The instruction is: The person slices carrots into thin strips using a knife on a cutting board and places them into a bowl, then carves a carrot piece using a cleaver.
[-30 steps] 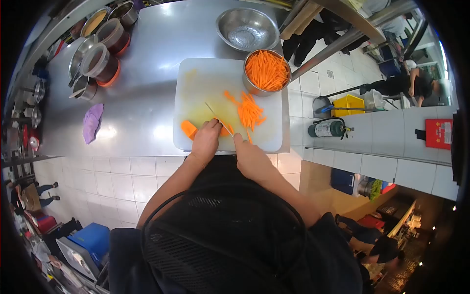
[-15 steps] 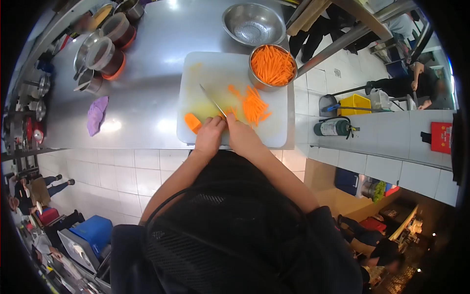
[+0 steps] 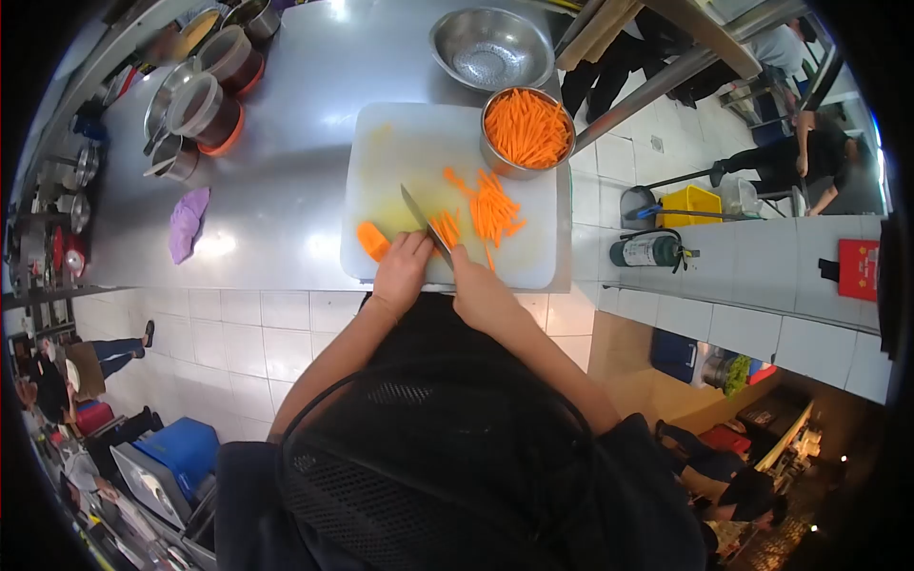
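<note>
My right hand (image 3: 484,293) is closed round the handle of a kitchen knife (image 3: 415,209), its blade slanting away to the upper left. Close against the blade's left side, the bent fingers of my left hand (image 3: 400,273) press down on carrot, mostly hidden beneath them. Freshly cut carrot sticks (image 3: 446,226) lie just right of the blade. Further right is a loose pile of carrot sticks (image 3: 494,211). A carrot chunk (image 3: 372,241) rests left of my left hand. All of this is on a white cutting board (image 3: 381,152).
A steel container of carrot sticks (image 3: 526,128) stands at the board's upper right corner, with a steel bowl (image 3: 491,48) behind it. A purple cloth (image 3: 188,225) and lidded tubs (image 3: 205,109) are on the steel table's left. Other people are around the room.
The knife has shifted slightly right and its blade points more steeply away. My left hand has drawn back a little. More cut carrot sticks show right of the blade.
</note>
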Available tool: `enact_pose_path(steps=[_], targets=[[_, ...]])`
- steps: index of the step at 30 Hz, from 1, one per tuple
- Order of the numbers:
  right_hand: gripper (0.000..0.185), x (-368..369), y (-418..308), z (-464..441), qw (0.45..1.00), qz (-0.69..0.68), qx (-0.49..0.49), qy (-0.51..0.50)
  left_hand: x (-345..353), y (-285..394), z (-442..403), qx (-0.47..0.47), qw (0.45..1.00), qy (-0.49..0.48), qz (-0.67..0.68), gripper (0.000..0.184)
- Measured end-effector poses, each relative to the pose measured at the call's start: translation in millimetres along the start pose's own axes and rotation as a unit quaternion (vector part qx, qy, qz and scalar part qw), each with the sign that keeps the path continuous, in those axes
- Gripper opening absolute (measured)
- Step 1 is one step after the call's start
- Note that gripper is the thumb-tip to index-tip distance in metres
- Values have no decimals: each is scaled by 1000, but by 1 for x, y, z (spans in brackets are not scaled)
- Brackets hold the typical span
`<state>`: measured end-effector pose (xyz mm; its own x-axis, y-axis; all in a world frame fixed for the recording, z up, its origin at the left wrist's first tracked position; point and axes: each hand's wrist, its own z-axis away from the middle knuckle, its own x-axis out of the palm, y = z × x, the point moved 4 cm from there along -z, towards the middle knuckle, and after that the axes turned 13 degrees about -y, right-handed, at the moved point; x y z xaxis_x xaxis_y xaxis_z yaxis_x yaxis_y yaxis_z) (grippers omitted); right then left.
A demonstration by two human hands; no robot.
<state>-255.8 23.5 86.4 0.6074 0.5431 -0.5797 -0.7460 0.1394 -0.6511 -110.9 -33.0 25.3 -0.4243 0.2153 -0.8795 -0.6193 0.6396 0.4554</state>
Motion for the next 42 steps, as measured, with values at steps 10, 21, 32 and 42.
enact_pose_path(steps=[10, 21, 32, 42], targets=[[35, 4, 26, -50, 991, -59, -66, 97, 1, 4, 2, -1, 1000, -28, -7, 27], [16, -115, 18, 37, 952, 95, -81, 278, 23, 17, -47, 66, 996, -15, 60, 23], [21, -192, 63, 33, 857, 336, -70, 384, -101, 88, -149, 272, 961, -46, 3, 52], [23, -184, 84, 74, 852, 367, -102, 360, -64, 54, -229, 221, 944, -246, -15, 85]])
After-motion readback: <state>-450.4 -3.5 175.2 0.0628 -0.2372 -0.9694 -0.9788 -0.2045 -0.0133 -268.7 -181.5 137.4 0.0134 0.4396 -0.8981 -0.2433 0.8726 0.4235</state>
